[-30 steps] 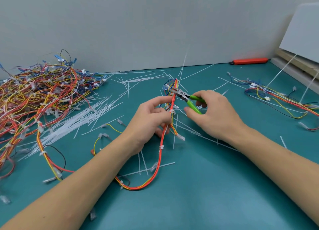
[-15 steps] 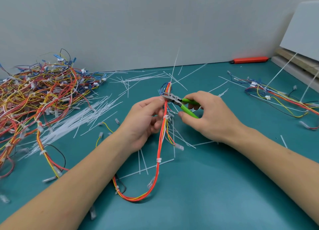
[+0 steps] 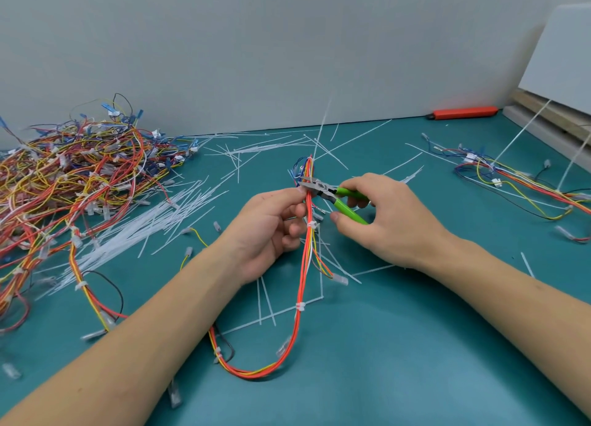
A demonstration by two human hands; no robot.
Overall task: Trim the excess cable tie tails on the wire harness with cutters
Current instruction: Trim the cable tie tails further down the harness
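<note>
**wirenerd:** so where's everything sitting? the wire harness (image 3: 305,266) is held up in the middle of the teal table (image 3: 399,361), with its lower part drooping down into a loop that lies on the table near the person's forearms. mostly orange and red wires with some yellow, and white ties along it.

**snipsnap:** yep. the left hand (image 3: 271,230) pinches the bundle near its top, thumb and fingers curled onto the wires. the right hand (image 3: 383,221) has its fingers wrapped round the green handles of the cutters (image 3: 329,195), and the metal nose sits right against the harness just above the left fingertips. a long white cable tie tail (image 3: 321,131) sticks up from that spot, a bit blurred.

**wirenerd:** are the blades closed on the tail?

**snipsnap:** can't tell, too small there.

**wirenerd:** other stuff: a big tangled pile of harnesses (image 3: 70,176) on the left, loose white cut tails (image 3: 153,221) scattered beside it, another harness (image 3: 518,182) far right, and an orange tool (image 3: 463,111) by the wall.
</note>
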